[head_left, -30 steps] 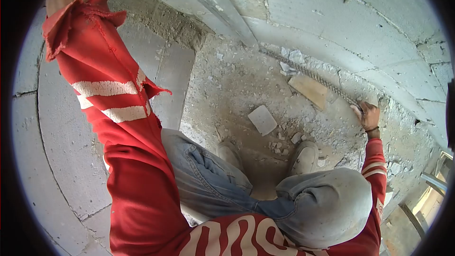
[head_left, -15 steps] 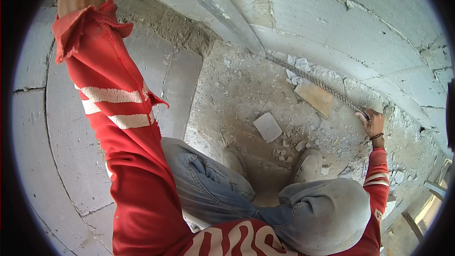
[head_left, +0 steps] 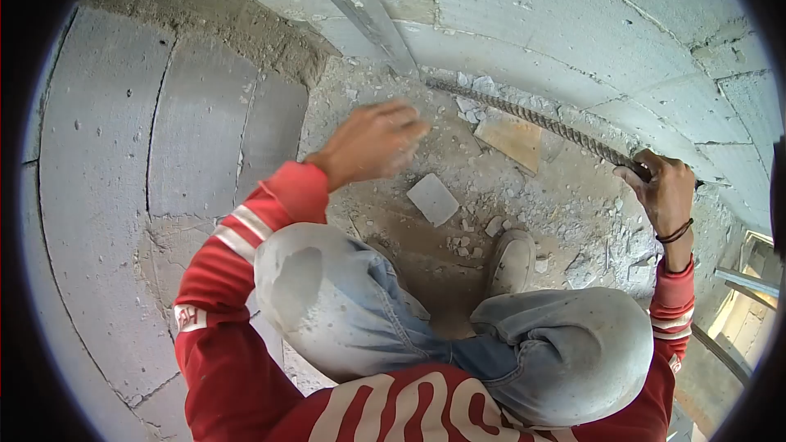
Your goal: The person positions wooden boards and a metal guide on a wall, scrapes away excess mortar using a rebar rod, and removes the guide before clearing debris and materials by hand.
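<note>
A ribbed steel bar [head_left: 532, 117] lies slanting along the foot of the block wall, one end near the bottom of a metal upright. My right hand [head_left: 665, 192] is wrapped round its nearer end, at the right. Over the rubble floor, left of the bar, hangs my left hand [head_left: 375, 141], blurred by motion. Its fingers point towards the bar without touching it, and whether they are apart is not clear.
The metal upright [head_left: 360, 8] leans against the block wall [head_left: 524, 29]. A pale square piece [head_left: 433, 200], a tan slab [head_left: 509, 141] and rubble lie on the floor around my shoe [head_left: 513, 262]. Blocks [head_left: 98, 155] stand at the left; metal lengths [head_left: 747, 282] are at the right.
My left hand has come down from the upper left edge to above the floor. My right hand, still round the bar, has risen closer to the camera, lifting that end.
</note>
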